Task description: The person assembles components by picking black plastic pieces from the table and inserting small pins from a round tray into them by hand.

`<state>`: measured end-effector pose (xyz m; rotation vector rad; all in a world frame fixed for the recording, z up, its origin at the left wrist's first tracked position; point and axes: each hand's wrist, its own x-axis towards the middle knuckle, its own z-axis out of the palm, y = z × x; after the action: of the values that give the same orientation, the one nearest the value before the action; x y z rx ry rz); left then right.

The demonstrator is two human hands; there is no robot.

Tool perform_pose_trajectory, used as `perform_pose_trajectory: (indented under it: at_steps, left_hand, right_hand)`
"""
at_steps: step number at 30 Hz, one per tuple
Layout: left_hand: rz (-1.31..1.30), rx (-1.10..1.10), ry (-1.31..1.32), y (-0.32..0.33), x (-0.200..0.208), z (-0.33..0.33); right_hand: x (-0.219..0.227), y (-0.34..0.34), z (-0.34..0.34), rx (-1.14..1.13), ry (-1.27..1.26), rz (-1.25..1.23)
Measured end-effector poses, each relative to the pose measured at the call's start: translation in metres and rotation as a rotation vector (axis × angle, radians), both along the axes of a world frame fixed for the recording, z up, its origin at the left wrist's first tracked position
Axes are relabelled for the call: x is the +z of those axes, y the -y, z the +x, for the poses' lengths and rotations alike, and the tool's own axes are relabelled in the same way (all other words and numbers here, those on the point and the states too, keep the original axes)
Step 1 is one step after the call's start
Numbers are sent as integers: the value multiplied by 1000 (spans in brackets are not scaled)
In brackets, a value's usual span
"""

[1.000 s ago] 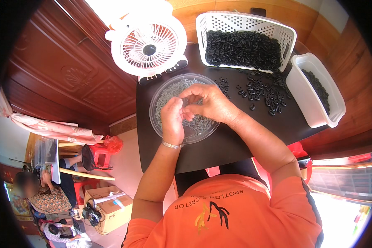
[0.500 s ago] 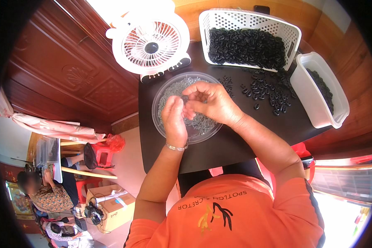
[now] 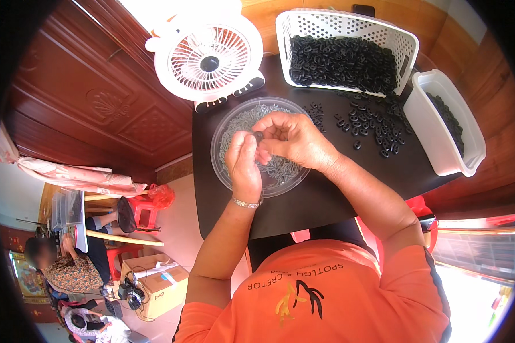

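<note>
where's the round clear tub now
In the head view, the round clear tub sits on the left part of the black table, beneath the left hand and right hand, with the white fan beyond it and loose black parts to its right.

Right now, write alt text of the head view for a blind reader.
The left hand and right hand hold a small dark part between them over a bowl of thin grey pieces on a dark table. A white fan stands behind; to the right, loose black parts, a white basket and bin.

Orange short-sleeved shirt [image 3: 349,300], black and yellow print [image 3: 311,296], 1 silvery bracelet [image 3: 246,204].
</note>
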<state>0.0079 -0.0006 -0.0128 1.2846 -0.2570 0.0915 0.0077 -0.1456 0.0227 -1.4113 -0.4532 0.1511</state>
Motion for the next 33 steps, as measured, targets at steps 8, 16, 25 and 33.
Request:
perform_pose_trajectory:
  at_steps: [8,16,25,33]
  left_hand:
    - [-8,-17,-37,1,4,-2]
    - [25,-18,-65,-2,7,-3]
    - [-12,-99,-73,-6,14,-3]
    - [-46,-132,-41,-8,14,-1]
  right_hand:
    - [-5,-1,0,-14,7,49]
    - [-1,-4,-3,-111,146,-67]
    - [1,-2,-3,-240,491,-270]
    - [2,-1,-2,-265,626,-331]
